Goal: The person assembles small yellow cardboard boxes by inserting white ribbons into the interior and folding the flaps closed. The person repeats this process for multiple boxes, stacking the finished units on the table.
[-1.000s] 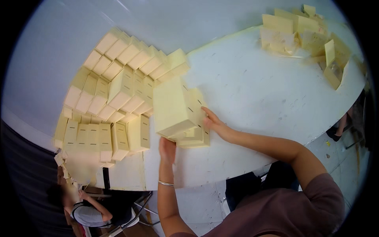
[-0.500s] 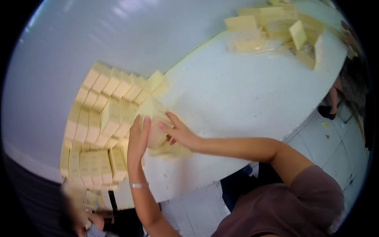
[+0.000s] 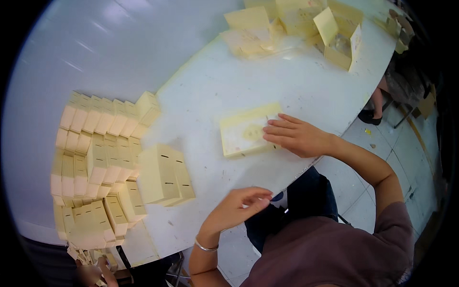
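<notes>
A flat, pale yellow box (image 3: 246, 134) with a printed top lies alone in the middle of the white table. My right hand (image 3: 299, 136) rests on its right end, fingers stretched out over the top. Close to the table's near edge, my left hand (image 3: 239, 206) hovers in the air with loosely curled fingers, and I see nothing in it. Left of the box, two pale yellow boxes (image 3: 165, 177) stand side by side on the table, each with dark slits on its edge.
Rows of stacked yellow boxes (image 3: 95, 158) fill the table's left side, against a pale wall or panel (image 3: 119, 48). Open yellow boxes (image 3: 334, 43) sit at the far right. Another person's hand (image 3: 105, 272) shows at lower left; a seated person's leg (image 3: 377, 103) at right.
Both my hands have left the boxes beside the stacks. My right hand is now on the flat box, and my left has drawn back to the near edge. The view has shifted right.
</notes>
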A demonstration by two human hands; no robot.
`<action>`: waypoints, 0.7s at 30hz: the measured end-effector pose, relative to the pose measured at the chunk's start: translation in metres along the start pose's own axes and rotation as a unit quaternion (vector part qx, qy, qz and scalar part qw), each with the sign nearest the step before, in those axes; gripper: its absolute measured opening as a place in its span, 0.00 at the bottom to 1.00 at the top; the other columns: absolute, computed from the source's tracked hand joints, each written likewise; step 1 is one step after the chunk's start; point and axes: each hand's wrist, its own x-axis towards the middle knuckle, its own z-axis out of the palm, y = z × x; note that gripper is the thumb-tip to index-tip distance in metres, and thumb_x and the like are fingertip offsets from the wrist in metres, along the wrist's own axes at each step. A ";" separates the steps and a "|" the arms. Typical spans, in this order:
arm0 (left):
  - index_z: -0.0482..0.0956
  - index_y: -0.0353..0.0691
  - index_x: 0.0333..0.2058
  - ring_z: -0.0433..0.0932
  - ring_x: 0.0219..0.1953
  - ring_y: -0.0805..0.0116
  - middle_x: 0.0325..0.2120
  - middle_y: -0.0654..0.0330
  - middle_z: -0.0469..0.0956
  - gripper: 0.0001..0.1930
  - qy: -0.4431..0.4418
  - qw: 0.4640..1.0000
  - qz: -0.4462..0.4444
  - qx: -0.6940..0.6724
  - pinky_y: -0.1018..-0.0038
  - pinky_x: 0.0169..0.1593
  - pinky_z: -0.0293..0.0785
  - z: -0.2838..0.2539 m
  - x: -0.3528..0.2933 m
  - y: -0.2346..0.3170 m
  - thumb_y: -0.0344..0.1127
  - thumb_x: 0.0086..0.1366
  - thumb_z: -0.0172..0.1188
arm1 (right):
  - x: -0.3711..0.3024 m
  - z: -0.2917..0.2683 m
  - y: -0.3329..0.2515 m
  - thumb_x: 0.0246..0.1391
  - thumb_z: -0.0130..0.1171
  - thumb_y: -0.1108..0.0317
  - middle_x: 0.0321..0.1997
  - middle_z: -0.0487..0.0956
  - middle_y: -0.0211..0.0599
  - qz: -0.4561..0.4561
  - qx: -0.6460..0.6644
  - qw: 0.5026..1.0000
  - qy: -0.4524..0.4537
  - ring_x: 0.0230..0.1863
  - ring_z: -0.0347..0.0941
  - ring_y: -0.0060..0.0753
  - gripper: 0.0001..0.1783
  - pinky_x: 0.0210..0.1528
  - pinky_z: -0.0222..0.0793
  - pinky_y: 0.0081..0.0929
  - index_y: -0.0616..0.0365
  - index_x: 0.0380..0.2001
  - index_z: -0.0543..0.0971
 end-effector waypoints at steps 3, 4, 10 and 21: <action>0.67 0.36 0.49 0.66 0.48 0.64 0.48 0.53 0.68 0.24 0.260 0.951 0.139 0.098 0.71 0.50 0.62 -0.009 0.007 0.008 0.36 0.54 0.60 | -0.014 0.006 0.005 0.43 0.57 0.71 0.60 0.59 0.44 0.085 0.066 0.994 0.015 0.61 0.53 0.46 0.30 0.61 0.50 0.39 0.53 0.53 0.63; 0.65 0.37 0.50 0.64 0.51 0.61 0.51 0.50 0.65 0.27 0.373 0.887 0.210 0.175 0.68 0.53 0.60 -0.015 0.017 0.006 0.37 0.51 0.62 | -0.017 0.007 0.002 0.43 0.58 0.71 0.59 0.59 0.46 0.133 0.105 0.983 0.077 0.61 0.53 0.46 0.31 0.60 0.50 0.39 0.53 0.54 0.63; 0.56 0.43 0.57 0.47 0.60 0.42 0.59 0.43 0.48 0.40 0.297 0.803 0.173 0.487 0.58 0.60 0.48 -0.078 0.061 0.033 0.40 0.45 0.65 | -0.014 0.026 -0.009 0.43 0.59 0.72 0.52 0.64 0.49 0.345 0.265 0.890 0.138 0.55 0.61 0.43 0.34 0.55 0.58 0.34 0.56 0.55 0.59; 0.65 0.38 0.51 0.61 0.53 0.49 0.50 0.43 0.62 0.28 0.240 0.901 0.082 0.352 0.65 0.51 0.64 -0.078 0.091 0.036 0.43 0.53 0.58 | 0.014 0.009 0.015 0.42 0.61 0.60 0.40 0.68 0.42 0.265 -0.090 0.937 0.208 0.47 0.64 0.40 0.23 0.48 0.62 0.34 0.60 0.40 0.71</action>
